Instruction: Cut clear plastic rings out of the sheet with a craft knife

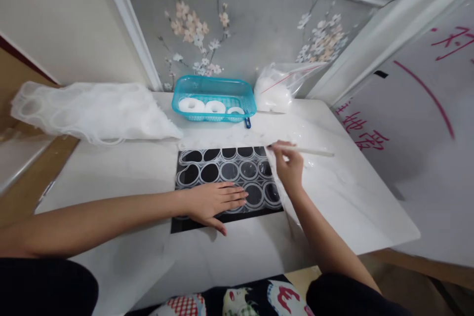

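Observation:
My left hand lies flat, fingers stretched, on a clear sheet with rows of whitish rings. Beneath that sheet is a black rectangular sheet, whose dark colour shows through the rings. My right hand is closed around a slim, white, pen-like tool, which points left. Its dark tip is near the top right corner of the black sheet. Whether the tip touches the clear sheet is too small to tell.
Behind the sheets stands a blue plastic basket with white rings in it. A small blue object is beside it. A clear bag with white contents leans at the wall. Translucent ringed sheets are piled on the white table's left.

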Demonstrator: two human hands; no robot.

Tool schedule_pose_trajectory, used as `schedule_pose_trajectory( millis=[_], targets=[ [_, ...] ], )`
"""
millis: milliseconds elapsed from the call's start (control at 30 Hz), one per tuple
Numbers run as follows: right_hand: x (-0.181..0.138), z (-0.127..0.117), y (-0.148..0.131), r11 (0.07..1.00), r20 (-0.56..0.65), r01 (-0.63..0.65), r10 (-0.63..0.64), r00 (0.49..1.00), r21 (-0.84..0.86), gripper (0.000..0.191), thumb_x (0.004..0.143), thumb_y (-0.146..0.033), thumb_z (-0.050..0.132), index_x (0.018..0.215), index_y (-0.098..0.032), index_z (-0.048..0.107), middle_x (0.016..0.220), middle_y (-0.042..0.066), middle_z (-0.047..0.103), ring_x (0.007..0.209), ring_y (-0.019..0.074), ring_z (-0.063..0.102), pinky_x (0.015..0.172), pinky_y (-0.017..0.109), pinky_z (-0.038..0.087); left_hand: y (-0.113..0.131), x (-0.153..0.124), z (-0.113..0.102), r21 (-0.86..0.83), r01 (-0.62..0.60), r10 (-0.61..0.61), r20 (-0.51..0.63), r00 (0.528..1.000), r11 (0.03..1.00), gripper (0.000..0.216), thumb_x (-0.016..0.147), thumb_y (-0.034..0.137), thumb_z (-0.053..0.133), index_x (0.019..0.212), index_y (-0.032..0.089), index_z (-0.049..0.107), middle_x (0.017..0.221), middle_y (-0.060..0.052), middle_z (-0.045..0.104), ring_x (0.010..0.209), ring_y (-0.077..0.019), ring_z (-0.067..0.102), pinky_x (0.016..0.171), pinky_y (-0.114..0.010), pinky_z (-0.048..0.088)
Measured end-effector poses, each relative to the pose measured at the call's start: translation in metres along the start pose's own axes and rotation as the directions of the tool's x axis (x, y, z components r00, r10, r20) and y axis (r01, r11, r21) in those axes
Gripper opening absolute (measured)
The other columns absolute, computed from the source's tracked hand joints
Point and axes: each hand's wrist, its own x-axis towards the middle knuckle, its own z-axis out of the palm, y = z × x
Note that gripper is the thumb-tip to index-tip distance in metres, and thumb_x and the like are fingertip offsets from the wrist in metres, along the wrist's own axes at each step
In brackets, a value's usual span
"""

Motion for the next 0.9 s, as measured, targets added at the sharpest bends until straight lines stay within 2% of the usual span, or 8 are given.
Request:
schedule_pose_trajectory(
  millis=[100, 200, 300, 433, 533, 767, 833, 900],
  targets=[
    [-0.026, -0.001, -0.009, 0.992, 0.219, -0.062, 0.037, 0.975, 0.110, 0.029, 0.092, -0.041, 0.058, 0.078, -0.022, 0.075, 0.093, 0.009, 0.079, 0.100, 0.0289, 0.072, 0.096, 0.047, 0.053, -0.002, 0.000, 0.000, 0.005, -0.003, 0.003, -0.002, 1.000, 1.000, 0.086, 0.092, 0.066, 0.052, 0.154, 0.009, 0.036, 0.158, -0.019, 0.038, 0.150, -0.0324, 0.030, 0.126, -0.048, 0.017],
    [-0.049, 0.013, -0.019, 0.987, 0.340, -0.036, -0.019, 0.940, 0.155, 0.025, 0.094, -0.038, 0.057, 0.085, -0.025, 0.076, 0.092, 0.007, 0.079, 0.108, 0.0287, 0.070, 0.096, 0.046, 0.054, -0.003, 0.000, 0.004, 0.008, 0.000, 0.001, -0.009, 1.000, 1.000, 0.085, 0.092, 0.067, 0.051, 0.154, 0.010, 0.037, 0.158, -0.019, 0.038, 0.150, -0.0327, 0.032, 0.126, -0.049, 0.017],
    [-0.058, 0.029, -0.023, 0.986, 0.428, -0.006, -0.067, 0.901, 0.167, 0.023, 0.094, -0.035, 0.056, 0.091, -0.026, 0.076, 0.094, 0.007, 0.080, 0.114, 0.0287, 0.068, 0.100, 0.047, 0.052, -0.004, 0.001, 0.008, 0.008, 0.000, 0.000, -0.025, 1.000, 1.000, 0.084, 0.091, 0.066, 0.053, 0.153, 0.011, 0.039, 0.155, -0.019, 0.043, 0.148, -0.0325, 0.035, 0.126, -0.049, 0.017],
    [-0.061, 0.039, -0.020, 0.990, 0.542, 0.030, -0.102, 0.834, 0.140, 0.021, 0.093, -0.034, 0.058, 0.086, -0.027, 0.076, 0.091, 0.005, 0.080, 0.117, 0.0303, 0.067, 0.113, 0.058, 0.038, -0.004, 0.001, 0.011, 0.018, 0.004, -0.004, -0.044, 0.999, 1.000, 0.087, 0.089, 0.067, 0.056, 0.153, 0.011, 0.039, 0.154, -0.020, 0.046, 0.146, -0.0343, 0.037, 0.125, -0.051, 0.019],
    [-0.061, 0.039, -0.017, 0.991, 0.559, 0.048, -0.109, 0.822, 0.123, 0.021, 0.094, -0.033, 0.058, 0.085, -0.027, 0.076, 0.091, 0.004, 0.081, 0.117, 0.0305, 0.067, 0.116, 0.062, 0.031, -0.003, 0.001, 0.010, 0.020, 0.005, -0.004, -0.052, 0.999, 1.000, 0.088, 0.089, 0.068, 0.056, 0.152, 0.009, 0.040, 0.153, -0.020, 0.046, 0.147, -0.0355, 0.035, 0.125, -0.051, 0.020],
    [-0.070, 0.038, -0.017, 0.987, 0.540, 0.141, -0.157, 0.827, 0.072, 0.020, 0.095, -0.029, 0.058, 0.090, -0.026, 0.077, 0.092, 0.005, 0.080, 0.118, 0.0289, 0.067, 0.116, 0.058, 0.037, -0.003, 0.001, 0.012, 0.043, -0.010, 0.013, -0.061, 0.998, 0.999, 0.088, 0.088, 0.068, 0.057, 0.151, 0.008, 0.042, 0.152, -0.020, 0.048, 0.146, -0.0352, 0.037, 0.124, -0.050, 0.023],
    [-0.074, 0.040, -0.019, 0.968, 0.548, 0.243, -0.232, 0.804, 0.054, 0.020, 0.095, -0.025, 0.055, 0.095, -0.026, 0.075, 0.094, 0.005, 0.080, 0.127, 0.0291, 0.061, 0.118, 0.059, 0.033, -0.004, 0.001, 0.012, 0.063, -0.006, 0.010, -0.064, 0.998, 0.998, 0.085, 0.089, 0.069, 0.055, 0.148, 0.009, 0.047, 0.149, -0.020, 0.051, 0.143, -0.0358, 0.041, 0.124, -0.050, 0.024],
    [-0.069, 0.040, -0.019, 0.921, 0.566, 0.388, -0.335, 0.753, 0.030, 0.021, 0.094, -0.021, 0.055, 0.100, -0.027, 0.074, 0.098, 0.004, 0.080, 0.133, 0.0295, 0.056, 0.121, 0.062, 0.024, -0.003, 0.001, 0.011, 0.077, 0.006, -0.001, -0.070, 0.998, 0.997, 0.082, 0.089, 0.070, 0.053, 0.144, 0.009, 0.052, 0.145, -0.020, 0.055, 0.140, -0.0365, 0.045, 0.124, -0.049, 0.023]
  ],
)
